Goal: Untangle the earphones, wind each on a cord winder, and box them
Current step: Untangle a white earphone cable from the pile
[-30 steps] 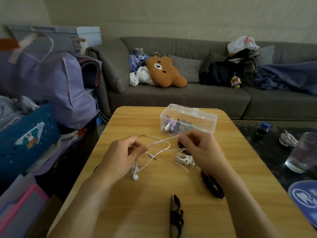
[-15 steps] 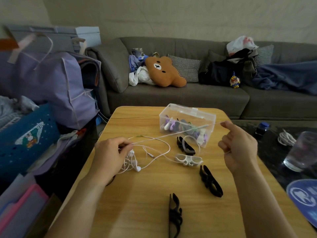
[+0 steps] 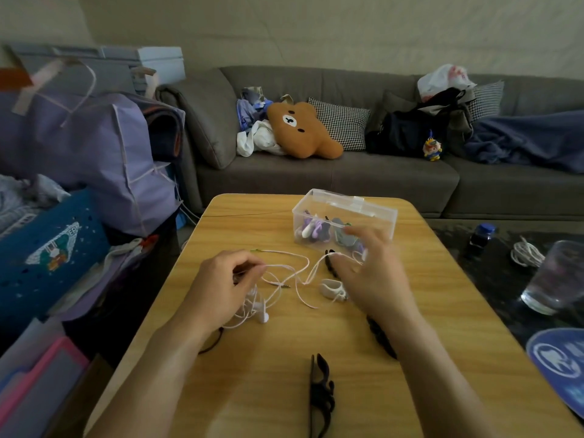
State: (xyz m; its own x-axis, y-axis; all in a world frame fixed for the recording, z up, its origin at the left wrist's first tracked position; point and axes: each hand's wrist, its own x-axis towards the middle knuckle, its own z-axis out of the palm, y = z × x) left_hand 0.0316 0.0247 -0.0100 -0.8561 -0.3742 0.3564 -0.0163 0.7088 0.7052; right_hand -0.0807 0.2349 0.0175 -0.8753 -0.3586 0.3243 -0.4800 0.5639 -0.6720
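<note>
the left hand (image 3: 221,289) is hovering low over the left half of the wooden table (image 3: 275,368), its fingers curled in and pinching the white earphone cord (image 3: 294,270) near the fingertips. the rest of that cord is spilling out to the right of the hand in loose loops across the tabletop, and a knot of it is bunching under the palm, where one white earbud (image 3: 264,317) is lying just below the hand. the thin metal plug (image 3: 282,284) is resting on the table between the two hands.

the right hand (image 3: 373,276) is sitting to the right of the cord with its fingers spread and fairly straight (it is blurred, so i cannot tell whether a fingertip is catching the cord). the cord is running up to the fingers of this hand at its far end.

a white cord winder (image 3: 331,287) is lying on the table just beside the right hand, partly hidden by it. a black winder (image 3: 330,262) is showing between the hand and the clear plastic box (image 3: 344,221), which is standing on the far side of the table with purple and grey things inside. another black winder (image 3: 380,338) is lying partly under the right forearm, and a third (image 3: 320,396) is lying near the table's close edge, between the two forearms.
</note>
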